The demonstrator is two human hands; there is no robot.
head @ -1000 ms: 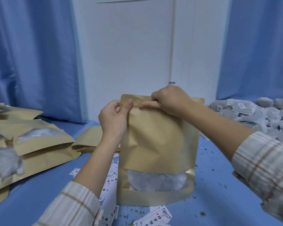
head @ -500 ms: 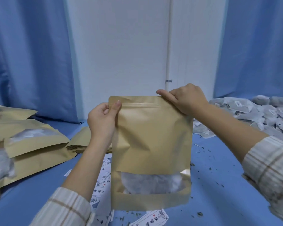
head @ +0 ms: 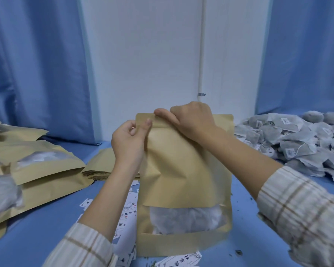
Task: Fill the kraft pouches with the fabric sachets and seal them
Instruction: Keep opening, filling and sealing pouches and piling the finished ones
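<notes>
Sealing step: filled pouch (head: 183,170) upright on near surface (head: 46,218), left hand (head: 128,140) pinching its top-left corner, right hand (head: 189,120) pinching the top edge; next, press rightward along the strip.

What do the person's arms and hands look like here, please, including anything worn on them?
Both hands, left hand and right hand, are bare, with no gloves, rings or watch in view. Each forearm is uncovered up to a pushed-back cream plaid sleeve with brown and grey stripes, left sleeve and right sleeve.
</notes>
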